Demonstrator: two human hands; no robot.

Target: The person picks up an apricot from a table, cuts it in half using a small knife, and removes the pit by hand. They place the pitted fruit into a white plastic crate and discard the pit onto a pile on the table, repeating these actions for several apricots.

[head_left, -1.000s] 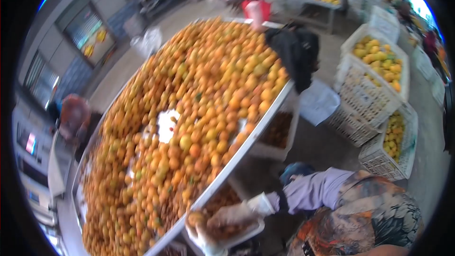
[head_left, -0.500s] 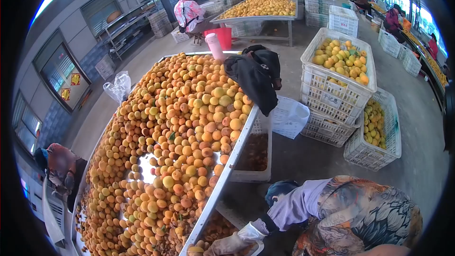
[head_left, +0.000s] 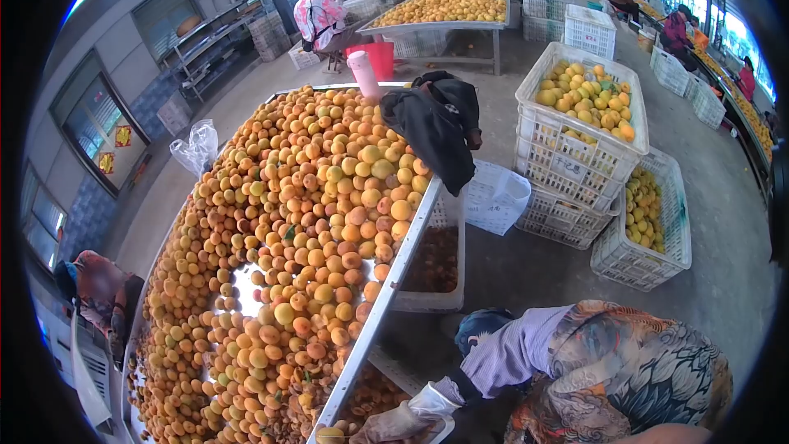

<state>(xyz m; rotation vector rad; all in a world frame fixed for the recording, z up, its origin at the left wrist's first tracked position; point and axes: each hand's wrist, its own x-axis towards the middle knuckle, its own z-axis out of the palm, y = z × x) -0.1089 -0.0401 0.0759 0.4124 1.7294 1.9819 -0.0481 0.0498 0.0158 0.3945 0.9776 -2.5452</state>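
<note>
Neither of my hands shows in the frame. Before me a metal-edged table (head_left: 374,325) bears a broad heap of apricots (head_left: 329,222), with bare shiny patches of the tabletop showing between them. At lower right a bent-over co-worker (head_left: 625,362) in patterned clothing and a purple sleeve reaches under the table's edge. That person's gloved hand (head_left: 390,426) is at a pale container; what it holds is unclear. A patch of bare skin (head_left: 670,436) shows at the bottom edge, and I cannot tell whose it is.
A black garment (head_left: 436,127) and a pink bottle (head_left: 363,74) sit at the table's far end. Right of them are stacked crates (head_left: 567,168) of apricots. Below the edge stands a bin (head_left: 427,300) of brown fruit. Another person (head_left: 103,292) is at left.
The whole scene has shifted slightly left and up. The person at left has moved lower and leans differently. The co-worker's gloved hand stays near the container.
</note>
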